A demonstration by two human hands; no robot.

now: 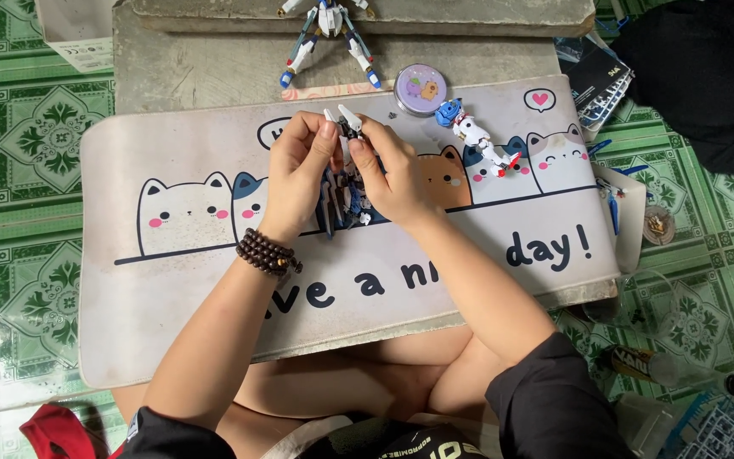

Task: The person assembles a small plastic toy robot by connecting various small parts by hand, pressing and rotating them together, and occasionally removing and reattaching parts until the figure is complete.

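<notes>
White and blue plastic makes the small model robot piece (pixel 346 183) that both hands hold above the cat-printed mat (pixel 172 280), near its far edge. The left hand (pixel 299 174), with a dark bead bracelet (pixel 267 253) on the wrist, pinches the upper part between thumb and fingers, and the right hand (pixel 392 174) pinches it from the other side, fingers pressed close on the small pointed part at the top. The piece hangs between the two palms, its lower blue parts pointing toward the person. I judge that a small part is being fitted on; for this it is good to keep the body steady in one hand and to push straight with the other, gently, because the thin points can bend or snap. On the mat, just to the right, lies another white, blue and red model limb (pixel 479 143), and a round purple tin (pixel 420 88) stands near it. Beyond the mat, a pair of white and blue model legs (pixel 330 38) lies on the grey slab (pixel 214 68).
</notes>
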